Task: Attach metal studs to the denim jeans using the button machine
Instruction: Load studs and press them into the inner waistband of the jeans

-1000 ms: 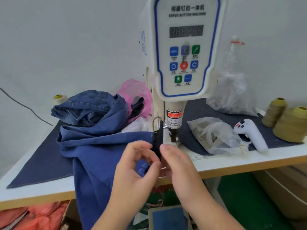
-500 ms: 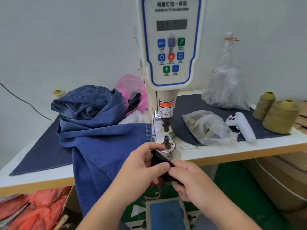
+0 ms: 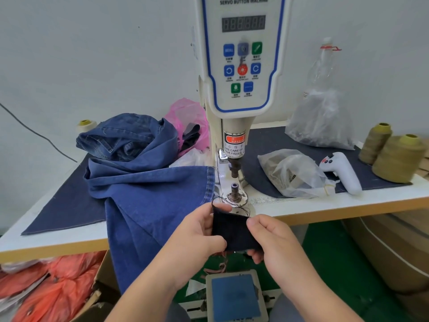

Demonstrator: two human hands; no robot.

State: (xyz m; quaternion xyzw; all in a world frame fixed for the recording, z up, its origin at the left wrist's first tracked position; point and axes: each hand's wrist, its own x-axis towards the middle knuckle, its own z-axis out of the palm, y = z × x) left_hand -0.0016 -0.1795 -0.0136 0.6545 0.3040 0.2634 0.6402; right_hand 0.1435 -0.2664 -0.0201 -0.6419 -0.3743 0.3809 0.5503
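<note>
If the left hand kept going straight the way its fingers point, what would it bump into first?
Probably the right hand. The left hand points across the dark cloth piece both are pinching, though depth is hard to judge.

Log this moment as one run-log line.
left hand: pinches dark denim swatch | right hand: pinches swatch's other edge | swatch: in front of lower die, not on it | jeans: draped over table edge

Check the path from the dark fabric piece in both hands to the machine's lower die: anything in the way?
Nothing visible does. The dark fabric piece, held by left hand and right hand, sits just in front of the lower die; only loose threads lie between.
</note>
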